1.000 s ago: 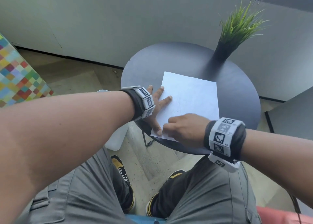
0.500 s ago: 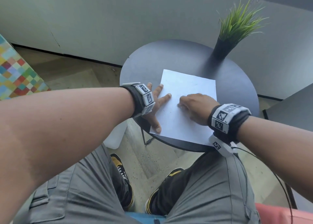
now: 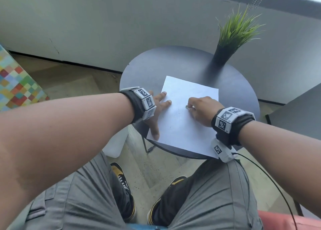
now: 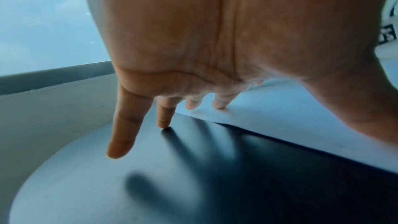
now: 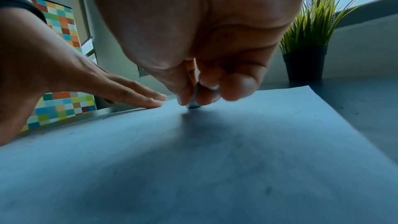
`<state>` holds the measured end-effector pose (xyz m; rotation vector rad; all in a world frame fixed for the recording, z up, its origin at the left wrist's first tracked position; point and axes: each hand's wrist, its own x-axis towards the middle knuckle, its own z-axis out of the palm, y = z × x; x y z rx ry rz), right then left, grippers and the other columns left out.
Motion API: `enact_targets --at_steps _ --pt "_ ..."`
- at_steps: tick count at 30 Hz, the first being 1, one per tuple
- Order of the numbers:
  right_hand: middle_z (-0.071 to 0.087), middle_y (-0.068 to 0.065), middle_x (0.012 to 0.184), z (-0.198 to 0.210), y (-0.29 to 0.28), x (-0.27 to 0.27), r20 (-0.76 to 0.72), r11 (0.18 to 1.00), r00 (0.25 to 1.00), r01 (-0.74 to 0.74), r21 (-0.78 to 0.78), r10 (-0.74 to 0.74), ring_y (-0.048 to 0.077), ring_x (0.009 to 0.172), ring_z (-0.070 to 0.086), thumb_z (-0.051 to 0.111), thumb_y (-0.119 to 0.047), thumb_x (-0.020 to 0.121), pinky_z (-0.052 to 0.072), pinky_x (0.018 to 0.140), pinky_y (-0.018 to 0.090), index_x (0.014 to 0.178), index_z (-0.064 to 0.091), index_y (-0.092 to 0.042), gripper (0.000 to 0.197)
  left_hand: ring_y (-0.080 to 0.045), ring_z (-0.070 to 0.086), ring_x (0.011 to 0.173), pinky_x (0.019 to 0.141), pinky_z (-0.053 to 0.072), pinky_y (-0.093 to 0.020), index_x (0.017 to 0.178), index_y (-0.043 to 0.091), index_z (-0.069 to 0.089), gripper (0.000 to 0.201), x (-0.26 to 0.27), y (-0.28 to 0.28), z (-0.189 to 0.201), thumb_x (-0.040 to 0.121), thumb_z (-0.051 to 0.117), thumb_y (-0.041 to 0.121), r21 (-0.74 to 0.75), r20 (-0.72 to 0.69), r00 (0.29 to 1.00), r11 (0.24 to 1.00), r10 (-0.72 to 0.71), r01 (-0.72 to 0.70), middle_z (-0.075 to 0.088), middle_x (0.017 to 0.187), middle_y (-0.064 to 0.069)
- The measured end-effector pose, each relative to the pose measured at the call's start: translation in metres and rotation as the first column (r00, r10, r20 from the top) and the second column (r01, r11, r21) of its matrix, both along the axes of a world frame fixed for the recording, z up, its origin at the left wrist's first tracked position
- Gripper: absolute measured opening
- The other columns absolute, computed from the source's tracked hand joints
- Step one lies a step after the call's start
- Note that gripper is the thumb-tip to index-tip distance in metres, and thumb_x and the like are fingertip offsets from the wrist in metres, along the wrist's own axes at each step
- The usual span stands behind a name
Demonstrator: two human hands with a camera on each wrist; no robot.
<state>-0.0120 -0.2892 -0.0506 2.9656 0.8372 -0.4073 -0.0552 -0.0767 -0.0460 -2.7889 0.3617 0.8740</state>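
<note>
The sheet of paper (image 3: pixel 182 130) lies flat on the round table (image 3: pixel 173 63), long axis running away from the person; the left hand (image 3: pixel 157 110), fingers straight, pins its left edge, and the right hand (image 3: pixel 202 110) pinches a small grey object (image 5: pixel 193 104) against its upper middle.

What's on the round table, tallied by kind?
paper sheet: 1
potted plant: 1
small metal piece, pinched by the right hand: 1
Total: 3
</note>
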Motion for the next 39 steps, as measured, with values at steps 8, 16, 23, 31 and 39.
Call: enact_targets --at_steps 8,16,23,31,39 --pt "0.047 0.002 0.089 0.0 0.026 -0.058 -0.007 0.894 0.895 -0.446 -0.04 0.446 0.03 0.078 0.053 0.04 -0.024 0.095 0.047 0.064 0.039 0.108 0.045 -0.019 0.014 -0.042 -0.004 0.15 0.113 0.023 -0.067 0.156 0.034 -0.017 0.146 -0.013 -0.004 -0.006 0.051 0.065 0.092 -0.031 0.016 1.0 0.999 0.009 -0.009 -0.022 0.165 0.007" --pt "0.058 0.007 0.104 0.004 0.031 -0.028 0.06 0.962 0.961 -0.266 -0.061 0.27 0.031 0.096 0.059 0.044 -0.019 0.091 0.048 0.073 0.037 0.112 0.047 -0.018 0.021 -0.045 -0.003 0.149 0.115 0.023 -0.066 0.155 0.036 -0.019 0.147 -0.011 -0.002 -0.008 0.049 0.066 0.092 -0.024 0.007 1.0 1.0 -0.004 0.004 -0.024 0.164 0.008" --pt "0.059 0.002 0.109 0.002 0.013 -0.012 0.087 0.974 0.971 -0.219 -0.051 0.223 0.029 0.101 0.058 0.046 -0.024 0.093 0.048 0.075 0.035 0.114 0.05 -0.026 0.021 -0.046 -0.001 0.148 0.114 0.023 -0.067 0.154 0.038 -0.019 0.148 -0.009 0.0 -0.011 0.046 0.063 0.095 -0.041 0.009 1.0 0.999 -0.002 0.002 -0.024 0.164 0.006" --pt "0.054 -0.002 0.103 -0.002 0.029 -0.042 -0.001 0.898 0.898 -0.439 0.021 0.439 0.025 0.088 0.056 0.04 -0.022 0.095 0.05 0.073 0.038 0.125 0.047 -0.026 0.031 -0.048 -0.005 0.148 0.114 0.023 -0.067 0.153 0.043 -0.02 0.142 -0.013 -0.004 -0.001 0.051 0.066 0.091 -0.021 -0.003 1.0 1.0 -0.01 0.009 -0.026 0.164 0.004" --pt "0.053 0.001 0.098 0.003 0.021 -0.068 -0.086 0.8 0.797 -0.599 0.022 0.598 0.024 0.082 0.056 0.044 -0.023 0.097 0.047 0.065 0.036 0.117 0.052 -0.019 0.022 -0.05 -0.004 0.148 0.112 0.023 -0.068 0.15 0.049 -0.021 0.14 -0.013 -0.007 0.001 0.05 0.067 0.091 0.002 -0.001 1.0 1.0 -0.01 0.01 -0.026 0.164 0.002"
